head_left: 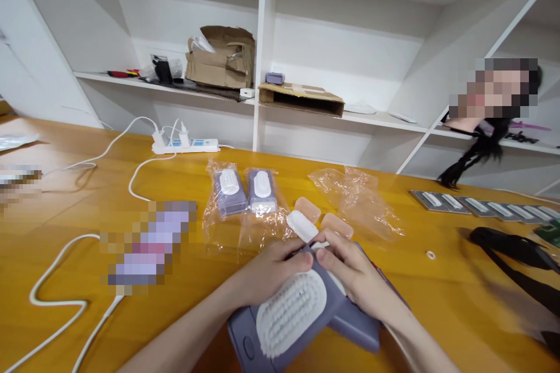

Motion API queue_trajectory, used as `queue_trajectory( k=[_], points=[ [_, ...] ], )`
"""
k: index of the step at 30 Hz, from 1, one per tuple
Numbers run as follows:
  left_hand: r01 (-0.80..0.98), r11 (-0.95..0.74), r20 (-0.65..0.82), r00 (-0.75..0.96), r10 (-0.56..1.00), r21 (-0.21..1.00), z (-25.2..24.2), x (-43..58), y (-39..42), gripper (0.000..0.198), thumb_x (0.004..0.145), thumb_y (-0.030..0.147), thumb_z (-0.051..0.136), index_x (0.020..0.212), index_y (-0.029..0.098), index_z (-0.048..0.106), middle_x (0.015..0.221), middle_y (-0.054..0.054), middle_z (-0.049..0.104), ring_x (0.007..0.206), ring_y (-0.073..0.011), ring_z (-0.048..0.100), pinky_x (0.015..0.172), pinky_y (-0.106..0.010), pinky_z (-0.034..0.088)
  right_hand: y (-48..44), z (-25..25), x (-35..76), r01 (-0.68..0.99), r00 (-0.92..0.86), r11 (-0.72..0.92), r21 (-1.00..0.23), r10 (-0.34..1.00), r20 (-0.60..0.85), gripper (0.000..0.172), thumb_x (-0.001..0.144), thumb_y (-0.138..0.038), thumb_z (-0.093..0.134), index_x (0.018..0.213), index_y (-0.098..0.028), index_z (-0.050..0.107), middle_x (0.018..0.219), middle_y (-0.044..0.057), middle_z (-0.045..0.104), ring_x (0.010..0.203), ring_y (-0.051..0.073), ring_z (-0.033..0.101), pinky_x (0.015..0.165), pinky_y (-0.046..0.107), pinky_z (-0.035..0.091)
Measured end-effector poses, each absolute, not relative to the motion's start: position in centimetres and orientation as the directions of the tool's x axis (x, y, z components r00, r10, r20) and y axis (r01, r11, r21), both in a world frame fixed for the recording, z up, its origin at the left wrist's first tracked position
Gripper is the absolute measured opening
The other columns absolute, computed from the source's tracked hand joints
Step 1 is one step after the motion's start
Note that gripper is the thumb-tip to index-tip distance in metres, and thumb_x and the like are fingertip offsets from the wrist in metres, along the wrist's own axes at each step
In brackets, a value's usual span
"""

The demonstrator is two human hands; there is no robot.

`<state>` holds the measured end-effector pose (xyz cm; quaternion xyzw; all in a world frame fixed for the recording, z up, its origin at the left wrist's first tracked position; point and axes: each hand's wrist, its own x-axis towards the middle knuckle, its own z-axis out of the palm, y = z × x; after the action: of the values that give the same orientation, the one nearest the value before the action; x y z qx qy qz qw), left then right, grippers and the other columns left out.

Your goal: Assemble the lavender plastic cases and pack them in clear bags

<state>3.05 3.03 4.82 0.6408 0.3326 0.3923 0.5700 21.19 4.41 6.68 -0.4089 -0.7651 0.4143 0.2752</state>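
My left hand (286,265) is closed around the far end of a purple-grey boxy device with a white oval knobbly pad (292,312). My right hand (354,265) grips at the same end, the two thumbs nearly touching. Beneath the right hand a second purple-grey block (356,326) lies crosswise, partly hidden by hand and device. Just beyond the fingers is a loose white studded pad (301,226), with two pinkish oval pieces (307,210) beside it. What the fingertips press on is hidden.
Two similar devices (230,192) lie in clear bags beyond my hands, near a crumpled clear bag (354,192). A phone (153,245) on a white cable is at left, a power strip (196,145) behind. Flat grey pieces (437,201) and a black strap (507,245) are at right.
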Motion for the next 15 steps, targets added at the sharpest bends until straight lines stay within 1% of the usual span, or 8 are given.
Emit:
queue_trajectory(
  k=[3, 5, 7, 9, 12, 15],
  points=[
    [-0.023, -0.090, 0.091, 0.402, 0.911, 0.996, 4.7, 3.2, 3.0, 0.026, 0.086, 0.034, 0.049, 0.094, 0.019, 0.069, 0.095, -0.003, 0.068, 0.089, -0.0216, 0.057, 0.080, -0.029, 0.040, 4.6, 6.7, 21.0, 0.237, -0.466, 0.227, -0.945, 0.880, 0.094, 0.025, 0.087, -0.046, 0.050, 0.082, -0.022, 0.055, 0.067, -0.003, 0.048, 0.058, 0.012, 0.042, 0.053, 0.023, 0.033],
    [-0.034, -0.065, 0.073, 0.373, 0.925, 0.997, 4.5, 3.3, 3.0, 0.025, 0.086, 0.034, 0.048, 0.086, 0.018, 0.067, 0.085, -0.002, 0.066, 0.082, -0.0194, 0.055, 0.075, -0.028, 0.039, 4.7, 6.7, 20.7, 0.163, -0.378, 0.202, -0.966, 0.917, 0.127, 0.024, 0.084, -0.046, 0.053, 0.081, -0.022, 0.055, 0.065, -0.004, 0.045, 0.056, 0.011, 0.038, 0.050, 0.022, 0.030],
    [-0.036, -0.049, 0.058, 0.339, 0.939, 0.998, 4.4, 3.4, 3.1, 0.025, 0.086, 0.035, 0.047, 0.082, 0.017, 0.065, 0.079, -0.001, 0.063, 0.077, -0.0177, 0.053, 0.072, -0.027, 0.038, 4.9, 6.4, 20.5, 0.127, -0.274, 0.194, -0.973, 0.950, 0.154, 0.024, 0.083, -0.047, 0.054, 0.082, -0.023, 0.054, 0.064, -0.004, 0.043, 0.054, 0.011, 0.036, 0.048, 0.022, 0.028],
    [-0.033, -0.033, 0.041, 0.304, 0.952, 0.999, 4.2, 3.5, 3.2, 0.025, 0.086, 0.036, 0.047, 0.079, 0.018, 0.063, 0.077, 0.000, 0.061, 0.076, -0.0171, 0.052, 0.072, -0.027, 0.038, 5.1, 5.8, 20.3, 0.130, -0.164, 0.208, -0.970, 0.969, 0.186, 0.026, 0.083, -0.048, 0.053, 0.082, -0.023, 0.054, 0.063, -0.004, 0.044, 0.053, 0.012, 0.037, 0.048, 0.023, 0.029],
    [-0.051, 0.010, 0.005, 0.272, 0.962, 0.999, 3.9, 3.6, 3.4, 0.026, 0.085, 0.039, 0.049, 0.077, 0.019, 0.063, 0.080, -0.001, 0.063, 0.080, -0.0184, 0.053, 0.076, -0.027, 0.038, 5.3, 4.9, 19.9, 0.106, -0.028, 0.217, -0.970, 0.976, 0.215, 0.025, 0.083, -0.048, 0.051, 0.081, -0.023, 0.053, 0.064, -0.003, 0.047, 0.054, 0.013, 0.040, 0.050, 0.023, 0.033],
    [-0.115, 0.066, -0.032, 0.269, 0.962, 0.991, 3.7, 3.7, 3.6, 0.028, 0.083, 0.043, 0.051, 0.078, 0.019, 0.064, 0.086, -0.003, 0.066, 0.085, -0.0205, 0.055, 0.080, -0.029, 0.039, 5.5, 4.7, 19.4, -0.024, 0.056, 0.142, -0.990, 0.989, 0.140, 0.027, 0.080, -0.050, 0.054, 0.080, -0.023, 0.052, 0.062, -0.004, 0.047, 0.051, 0.013, 0.041, 0.047, 0.025, 0.034]
  ],
)
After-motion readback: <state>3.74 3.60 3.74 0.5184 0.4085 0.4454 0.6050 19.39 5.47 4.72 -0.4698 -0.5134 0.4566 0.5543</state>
